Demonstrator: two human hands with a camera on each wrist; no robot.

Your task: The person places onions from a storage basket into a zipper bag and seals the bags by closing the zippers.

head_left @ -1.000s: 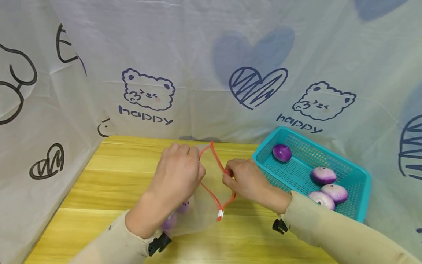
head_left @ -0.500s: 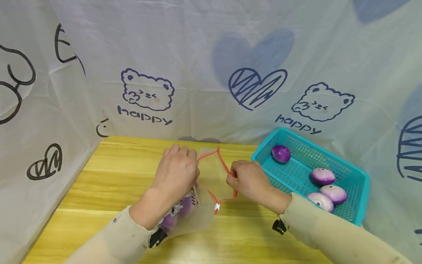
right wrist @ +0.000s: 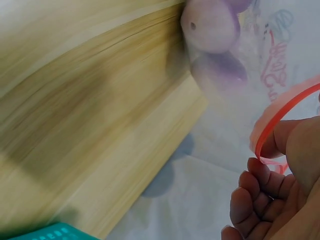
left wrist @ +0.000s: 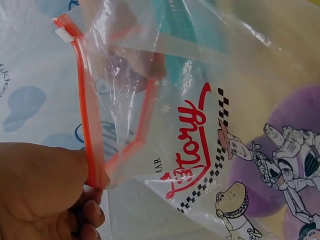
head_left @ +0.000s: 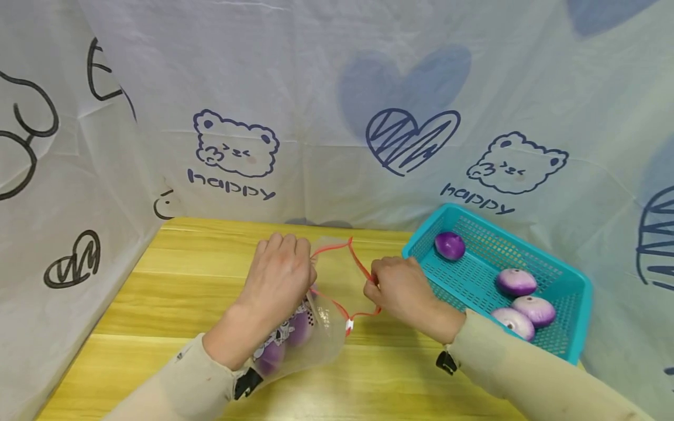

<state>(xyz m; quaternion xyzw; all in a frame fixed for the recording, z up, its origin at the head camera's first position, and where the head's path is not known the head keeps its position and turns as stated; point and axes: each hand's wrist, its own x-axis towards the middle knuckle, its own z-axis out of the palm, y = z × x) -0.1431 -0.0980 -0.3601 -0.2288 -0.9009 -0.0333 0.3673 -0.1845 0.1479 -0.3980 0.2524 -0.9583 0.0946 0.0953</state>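
A clear zip bag (head_left: 326,342) with an orange-red zip edge and a white slider (head_left: 350,324) is held between both hands, its mouth spread wide. My left hand (head_left: 279,269) pinches the left side of the rim; in the left wrist view the thumb and fingers grip the zip strip (left wrist: 87,110). On the opposite side, my right hand (head_left: 402,289) pinches the rim between thumb and finger. Several purple onions (right wrist: 212,25) lie in the bottom of the bag, seen through the printed plastic with cartoon figures (left wrist: 232,205). The left hand partly hides them in the head view.
A teal plastic basket (head_left: 584,310) stands at the right of the wooden table (head_left: 174,275), close to my right forearm. Inside it are several onions, one dark purple onion (head_left: 450,246) apart from the paler onions (head_left: 517,282). A printed white cloth (head_left: 326,117) hangs behind the table.
My right hand has shifted slightly right and the bag's mouth is pulled wider. The white slider has risen a little, and more of the onions in the bag shows below the left hand.
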